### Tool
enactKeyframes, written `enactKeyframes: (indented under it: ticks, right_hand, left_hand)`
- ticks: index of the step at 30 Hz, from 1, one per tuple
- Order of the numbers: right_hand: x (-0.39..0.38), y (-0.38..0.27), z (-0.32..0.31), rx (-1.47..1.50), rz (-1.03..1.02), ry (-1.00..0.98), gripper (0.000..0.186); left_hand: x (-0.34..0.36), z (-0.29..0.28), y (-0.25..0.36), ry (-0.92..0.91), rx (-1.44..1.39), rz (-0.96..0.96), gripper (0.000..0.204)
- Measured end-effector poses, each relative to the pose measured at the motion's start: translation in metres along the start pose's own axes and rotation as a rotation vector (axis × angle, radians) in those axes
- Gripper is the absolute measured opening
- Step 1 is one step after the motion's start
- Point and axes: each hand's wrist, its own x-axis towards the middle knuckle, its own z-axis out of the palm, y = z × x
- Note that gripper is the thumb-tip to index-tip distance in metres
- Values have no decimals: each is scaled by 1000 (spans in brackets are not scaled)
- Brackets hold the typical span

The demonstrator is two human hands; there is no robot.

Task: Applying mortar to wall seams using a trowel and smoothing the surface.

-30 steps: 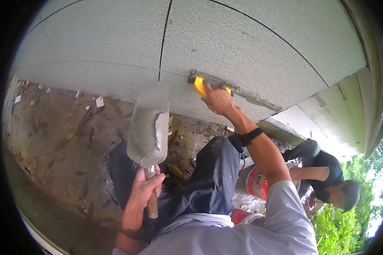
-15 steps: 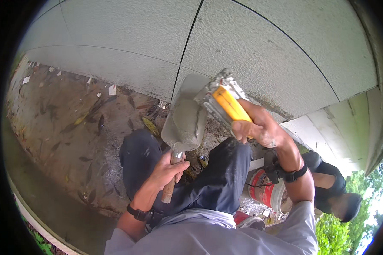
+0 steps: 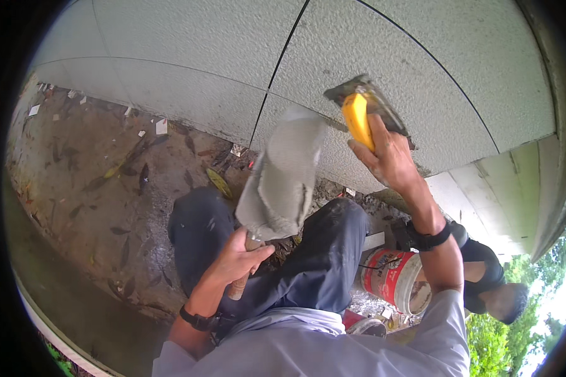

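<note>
My left hand [image 3: 236, 259] is wrapped round the wooden handle of a broad flat trowel [image 3: 238, 288]. Its blade slants up toward the wall and carries a thick layer of wet grey mortar [image 3: 282, 188]. In my right hand [image 3: 393, 157] is the yellow grip of a plastering float [image 3: 358, 120]. The float's dark, mortar-smeared plate lies at the pale textured wall [image 3: 415, 81], right of a dark vertical groove; whether its whole face touches cannot be told. The two tools are apart.
A red-and-white bucket [image 3: 393, 276] stands by my right knee, with a second, partly hidden bucket [image 3: 365, 325] nearer me. Leaves and white scraps litter the dirty ground [image 3: 107, 207]. Another person [image 3: 487, 276] is close by on the right.
My right hand has moved the float up and right, off the trowel and over to the wall. The mortar on the blade looks more spread out, and the trowel has shifted slightly.
</note>
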Motion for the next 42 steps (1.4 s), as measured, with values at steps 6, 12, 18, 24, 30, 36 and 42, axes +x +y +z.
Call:
enactKeyframes:
  ticks: [6,12,18,24,30,36,42]
  right_hand:
    - [-16,68,109,-395,-118,139,62]
    - [12,85,149,-391,87,-224,56]
    - [5,75,135,-339,105,145,56]
    - [57,38,155,-327,-2,-75,44]
    - [83,18,163,-306,-41,246,43]
    - [99,2,169,-295,10,-68,41]
    - [95,-3,157,-240,92,18,39]
  left_hand:
    - [-17,-24,13,159,-132,36,24]
    - [-40,-52,12,327,-225,74,26]
    - [-56,-63,13,369,-224,95,32]
    - [-54,-64,17,358,-261,118,31]
    - [-68,-72,15,389,-240,128,26]
    - [-60,-77,14,331,-207,148,24]
    - [-61,-72,10,404,-203,113,26]
